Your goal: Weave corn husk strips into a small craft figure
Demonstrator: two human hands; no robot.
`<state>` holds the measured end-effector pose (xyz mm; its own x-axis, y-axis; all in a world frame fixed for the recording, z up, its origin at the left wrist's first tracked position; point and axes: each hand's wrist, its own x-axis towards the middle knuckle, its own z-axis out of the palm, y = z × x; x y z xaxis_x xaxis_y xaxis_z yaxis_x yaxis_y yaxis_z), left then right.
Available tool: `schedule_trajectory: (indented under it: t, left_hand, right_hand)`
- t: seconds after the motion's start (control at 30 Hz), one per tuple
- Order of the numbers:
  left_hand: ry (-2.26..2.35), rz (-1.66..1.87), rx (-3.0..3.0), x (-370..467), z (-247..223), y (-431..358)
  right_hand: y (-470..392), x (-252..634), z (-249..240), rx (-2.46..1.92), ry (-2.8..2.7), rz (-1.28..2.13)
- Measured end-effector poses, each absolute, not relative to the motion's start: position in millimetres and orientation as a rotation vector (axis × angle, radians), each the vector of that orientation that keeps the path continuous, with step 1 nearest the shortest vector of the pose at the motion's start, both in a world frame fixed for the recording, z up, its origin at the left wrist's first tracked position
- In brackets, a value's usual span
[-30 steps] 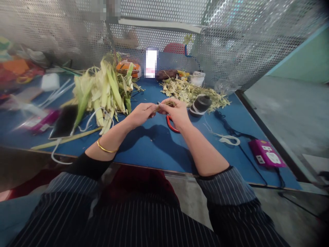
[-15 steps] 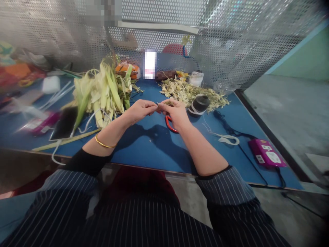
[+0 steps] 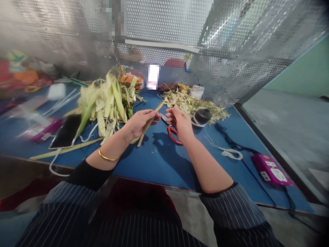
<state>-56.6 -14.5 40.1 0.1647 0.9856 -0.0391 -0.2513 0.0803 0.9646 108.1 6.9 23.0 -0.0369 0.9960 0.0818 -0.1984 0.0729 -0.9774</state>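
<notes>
A narrow, pale tan strip that looks like dried corn husk (image 3: 146,128) is pinched in my left hand (image 3: 141,122). It slants over the table, its upper end pointing away from me. My right hand (image 3: 183,124) is apart from the strip, fingers loosely spread with nothing visible between them. Beneath and beside that hand lie red-handled scissors (image 3: 174,139) on the blue table (image 3: 154,161), their blades pointing toward my left fingertips. Just right of my right hand stands a dark spool (image 3: 202,116) with a white band around it.
Pale green corn husks (image 3: 102,103) are heaped at the left. Dried, shredded husk pieces (image 3: 180,99) spread along the back right. A phone (image 3: 67,132) with a white cable lies at left. A purple power strip (image 3: 272,169) sits at right. Perforated mesh (image 3: 167,20) rises behind the table.
My hands were together at the fingertips; now they are apart, the right one opened. The strip now shows clearly in my left hand. The whole view has shifted slightly down.
</notes>
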Motion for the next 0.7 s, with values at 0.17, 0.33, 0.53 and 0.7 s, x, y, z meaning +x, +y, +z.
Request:
schedule_trajectory:
  t: [0.17, 0.33, 0.53, 0.7]
  left_hand:
    - [0.772, 1.26, 0.739, -59, 40, -13]
    - [0.771, 1.256, 0.637, -59, 38, -15]
    - [0.825, 1.278, 0.649, -54, 32, -15]
    - [0.792, 1.244, 0.609, -52, 34, -18]
  right_hand:
    - [-8, 94, 18, -1.022, -1.469, 1.274]
    - [-24, 76, 11, -0.883, -1.455, 1.564]
    - [-28, 73, 2, -0.857, -1.325, 1.742]
    - [-33, 71, 4, -0.842, -1.158, 1.902]
